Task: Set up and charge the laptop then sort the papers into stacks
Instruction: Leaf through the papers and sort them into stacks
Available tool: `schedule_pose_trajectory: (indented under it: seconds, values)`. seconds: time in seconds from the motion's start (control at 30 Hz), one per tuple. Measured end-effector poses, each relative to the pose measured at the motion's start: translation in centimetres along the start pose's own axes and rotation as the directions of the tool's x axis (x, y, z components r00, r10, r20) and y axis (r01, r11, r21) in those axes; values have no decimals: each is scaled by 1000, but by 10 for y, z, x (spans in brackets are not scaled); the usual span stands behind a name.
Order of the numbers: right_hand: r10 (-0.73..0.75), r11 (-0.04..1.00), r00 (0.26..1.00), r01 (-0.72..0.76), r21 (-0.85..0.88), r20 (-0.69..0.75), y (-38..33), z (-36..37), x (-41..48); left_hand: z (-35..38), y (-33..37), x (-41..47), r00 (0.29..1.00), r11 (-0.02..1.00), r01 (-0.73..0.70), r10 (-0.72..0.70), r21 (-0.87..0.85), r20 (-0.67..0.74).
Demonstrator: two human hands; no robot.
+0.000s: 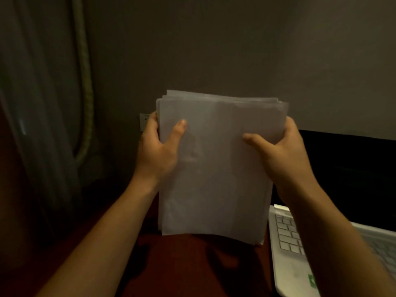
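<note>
While the room is dim, a dark red surface [192, 264] sits by a grey wall [214, 39]. Left hand [157, 151] and right hand [282, 155] hold the papers [214, 168] up above it. The white laptop [285, 243] is cut off at the right.

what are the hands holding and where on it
Both hands hold one stack of papers upright: the left hand grips its left edge, the right hand its right edge, thumbs on the front.

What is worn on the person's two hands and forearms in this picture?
Nothing visible. The left hand and right hand are bare, ungloved; both wrists carry no watch or band; both forearms are sleeveless down to the picture's edge. Any rings would be hidden.
</note>
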State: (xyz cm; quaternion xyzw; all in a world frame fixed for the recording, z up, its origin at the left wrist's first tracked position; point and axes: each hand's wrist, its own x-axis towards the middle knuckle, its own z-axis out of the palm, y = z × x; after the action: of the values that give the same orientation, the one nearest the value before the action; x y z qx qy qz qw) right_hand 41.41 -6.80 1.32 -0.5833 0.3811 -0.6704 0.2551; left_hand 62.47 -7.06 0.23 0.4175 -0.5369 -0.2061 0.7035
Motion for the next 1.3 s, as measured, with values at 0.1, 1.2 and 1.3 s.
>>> schedule_pose_trajectory:
  seconds: [0.1,1.2,1.3]
  values:
    - [40,996,999,-38,78,-29,-16,3,-4,5,24,7,996,990,52,-61,-128,-65]
    - [2,999,1000,-2,36,7,-44,0,-13,12,40,-12,976,985,-169,173,36,-136]
    - [-68,995,990,76,-58,127,-31,-10,-8,7,35,-6,976,985,-168,173,48,-134]
